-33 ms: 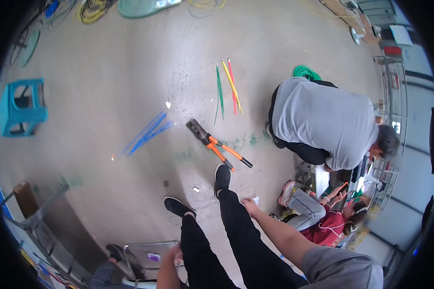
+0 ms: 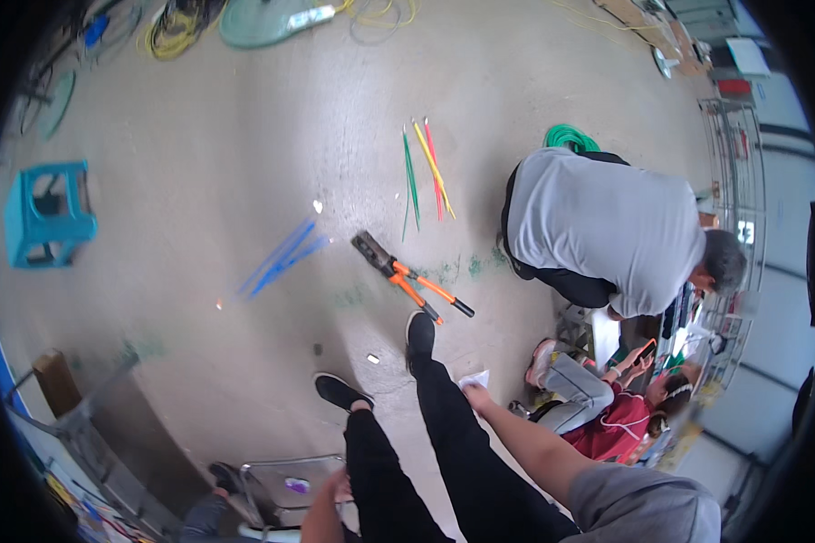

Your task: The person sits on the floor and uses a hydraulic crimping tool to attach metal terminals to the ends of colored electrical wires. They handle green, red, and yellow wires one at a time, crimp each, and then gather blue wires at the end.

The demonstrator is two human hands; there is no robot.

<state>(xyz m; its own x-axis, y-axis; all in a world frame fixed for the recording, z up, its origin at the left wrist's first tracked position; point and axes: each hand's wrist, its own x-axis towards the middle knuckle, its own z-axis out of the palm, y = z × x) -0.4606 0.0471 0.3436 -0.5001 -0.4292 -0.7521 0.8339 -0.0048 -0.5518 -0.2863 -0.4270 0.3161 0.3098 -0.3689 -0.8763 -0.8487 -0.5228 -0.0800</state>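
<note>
My right hand [image 2: 477, 395] is beside my right knee, its fingers closed on a white sheet, paper or tissue [image 2: 474, 379]. My left hand [image 2: 340, 487] hangs beside my left thigh near a metal-framed chair; its fingers are mostly hidden. On the floor ahead of my shoes lies a cable cutter or crimper with orange handles [image 2: 417, 282], black grips and a dark head. Farther off lie green cable pieces [image 2: 411, 181], a yellow one [image 2: 433, 170] and a red one [image 2: 436, 181]. Several blue cable pieces [image 2: 285, 258] lie to the left.
A co-worker in grey [image 2: 602, 226] crouches at the right beside a green cable coil [image 2: 570, 138]. Another person in red [image 2: 611, 423] sits holding a phone. A turquoise stool [image 2: 50, 215] stands far left. The metal-framed chair [image 2: 290, 464] is by my left leg; wire racks line the right.
The white sheet in my right hand shows more fully, and that hand sits slightly lower and farther right. My view has shifted a little; the tools and cables stay put.
</note>
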